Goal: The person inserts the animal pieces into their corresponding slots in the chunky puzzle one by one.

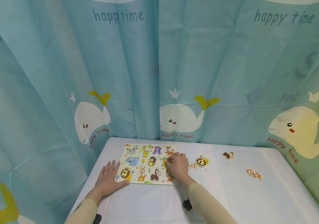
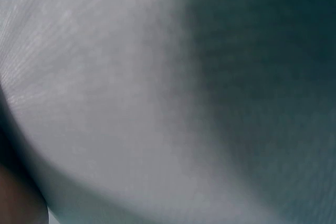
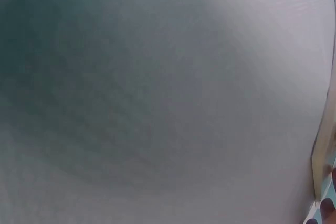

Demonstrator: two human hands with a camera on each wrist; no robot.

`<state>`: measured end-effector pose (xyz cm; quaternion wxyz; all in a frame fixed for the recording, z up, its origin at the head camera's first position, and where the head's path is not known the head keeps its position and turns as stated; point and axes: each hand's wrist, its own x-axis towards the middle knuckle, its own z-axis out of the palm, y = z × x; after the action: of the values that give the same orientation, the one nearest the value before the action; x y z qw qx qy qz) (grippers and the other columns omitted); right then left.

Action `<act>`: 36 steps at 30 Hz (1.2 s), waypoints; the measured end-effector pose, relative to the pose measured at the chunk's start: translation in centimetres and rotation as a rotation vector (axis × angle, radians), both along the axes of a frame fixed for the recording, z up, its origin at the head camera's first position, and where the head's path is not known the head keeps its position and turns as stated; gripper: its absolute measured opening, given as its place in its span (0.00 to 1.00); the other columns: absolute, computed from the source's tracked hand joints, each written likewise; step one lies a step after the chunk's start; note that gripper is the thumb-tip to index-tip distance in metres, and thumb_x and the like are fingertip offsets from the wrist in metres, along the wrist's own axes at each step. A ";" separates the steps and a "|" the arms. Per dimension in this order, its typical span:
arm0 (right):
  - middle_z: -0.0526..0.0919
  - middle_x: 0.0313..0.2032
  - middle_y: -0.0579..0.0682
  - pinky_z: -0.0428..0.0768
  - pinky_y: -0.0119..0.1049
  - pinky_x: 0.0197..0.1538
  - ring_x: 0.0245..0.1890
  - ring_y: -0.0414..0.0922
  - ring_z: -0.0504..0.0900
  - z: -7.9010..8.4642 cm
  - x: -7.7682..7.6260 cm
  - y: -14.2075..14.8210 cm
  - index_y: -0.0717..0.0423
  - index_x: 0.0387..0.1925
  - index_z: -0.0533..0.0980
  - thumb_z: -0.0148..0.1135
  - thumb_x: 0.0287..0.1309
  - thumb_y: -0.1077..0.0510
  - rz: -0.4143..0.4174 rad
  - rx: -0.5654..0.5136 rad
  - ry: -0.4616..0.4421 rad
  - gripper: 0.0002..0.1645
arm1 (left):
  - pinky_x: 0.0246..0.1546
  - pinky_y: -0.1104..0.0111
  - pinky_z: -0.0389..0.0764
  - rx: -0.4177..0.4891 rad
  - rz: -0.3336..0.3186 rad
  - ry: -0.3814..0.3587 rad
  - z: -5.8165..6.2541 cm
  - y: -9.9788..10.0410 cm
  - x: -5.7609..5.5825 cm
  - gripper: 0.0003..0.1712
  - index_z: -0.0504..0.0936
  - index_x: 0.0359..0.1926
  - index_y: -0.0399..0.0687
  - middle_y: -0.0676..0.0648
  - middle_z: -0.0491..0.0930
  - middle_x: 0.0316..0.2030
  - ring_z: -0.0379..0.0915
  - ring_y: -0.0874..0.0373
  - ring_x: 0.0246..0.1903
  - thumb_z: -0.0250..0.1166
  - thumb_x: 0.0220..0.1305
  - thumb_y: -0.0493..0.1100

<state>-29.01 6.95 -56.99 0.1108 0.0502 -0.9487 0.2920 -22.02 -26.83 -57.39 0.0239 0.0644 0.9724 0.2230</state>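
A white animal puzzle board (image 1: 123, 157) lies at the back left of the table in the head view. My left hand (image 1: 109, 179) rests at its left side, fingers spread, thumb along the near corner. Over the board's right part is my right hand (image 1: 178, 166), fingers curled, with thumb and fingertips pinching at the green crocodile piece (image 1: 164, 162). That hand covers part of the right column. Pictures on the board include a zebra, a blue elephant (image 1: 132, 161), a lion (image 1: 125, 174) and a purple hippo (image 1: 157, 150). Both wrist views show mostly blurred pale cloth.
To the right of the board lie a lion piece (image 1: 201, 161) and a small orange-and-white piece (image 1: 192, 165) beside it. Farther right are a brown monkey piece (image 1: 228, 155) and an orange animal piece (image 1: 253, 174). Behind the table hangs a blue whale-print curtain (image 1: 142, 77).
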 end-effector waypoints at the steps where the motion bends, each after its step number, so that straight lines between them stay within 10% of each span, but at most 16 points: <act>1: 0.82 0.43 0.47 0.74 0.53 0.51 0.50 0.53 0.73 0.1 0.0 0.1 0.44 0.29 0.87 0.75 0.56 0.48 0.005 -0.002 -0.003 0.06 | 0.76 0.40 0.33 0.008 -0.004 0.004 -0.1 0.0 0.0 0.72 0.52 0.80 0.37 0.29 0.46 0.78 0.33 0.32 0.78 0.62 0.52 0.82; 36: 0.84 0.51 0.50 0.72 0.55 0.61 0.57 0.53 0.71 2.3 0.4 5.3 0.50 0.44 0.88 0.71 0.60 0.54 0.034 -0.170 -0.066 0.12 | 0.75 0.38 0.37 -0.026 0.016 0.034 -1.2 -0.3 -0.6 0.71 0.54 0.79 0.35 0.29 0.47 0.78 0.36 0.31 0.77 0.66 0.51 0.80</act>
<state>-28.65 12.20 -54.70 0.0783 0.0469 -0.9226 0.3747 -22.64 -27.14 -58.63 0.0063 0.0604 0.9759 0.2095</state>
